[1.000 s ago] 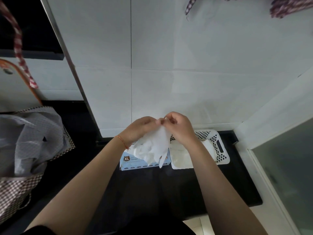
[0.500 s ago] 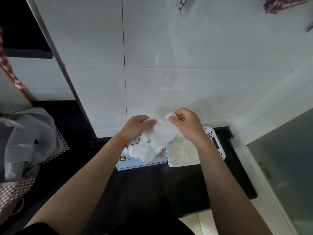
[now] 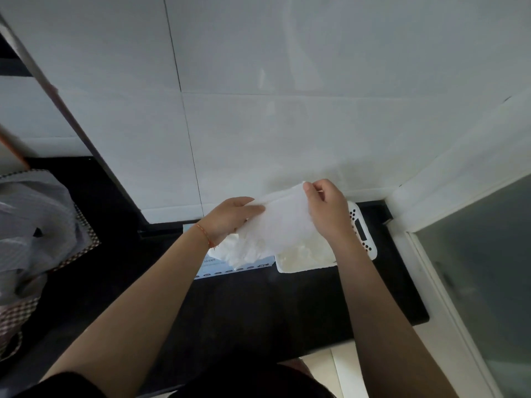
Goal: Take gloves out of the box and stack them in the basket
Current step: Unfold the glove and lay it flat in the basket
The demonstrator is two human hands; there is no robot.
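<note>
Far out to the left of the left hand, a grey, crumpled plastic bag (image 3: 31, 225) sits in a brown-and-white checked fabric basket (image 3: 17, 314) on the black glossy countertop (image 3: 258, 311). Closer in, the left hand (image 3: 230, 219), a thin orange thread bracelet (image 3: 205, 235) on its wrist, has fingers closed on the left edge of a thin, translucent white disposable glove (image 3: 275, 225), thumb laid flat on top of the sheet. Directly beneath this hand and its forearm lies the pale blue cardboard glove box (image 3: 227, 268), mostly hidden; only its near front strip shows, with printing too small to read. A bunch of white gloves (image 3: 241, 252) bulges out of it, just below the hand's wrist, and appears to run on into the held sheet, though the join can't be made out.

Between the two hands the glove is stretched flat, tilted up toward the right. The right hand (image 3: 327, 211) pinches the glove's upper right corner between thumb and curled fingers, sitting higher than the left hand. Under the right hand and wrist rests the white perforated plastic basket (image 3: 365, 237), touching the box's right side, with a pale layer of gloves (image 3: 304, 255) already lying inside it. Behind both hands rises the white tiled wall (image 3: 287, 124). Well beyond the right forearm, a frosted glass panel (image 3: 488, 282) stands in a white frame.
</note>
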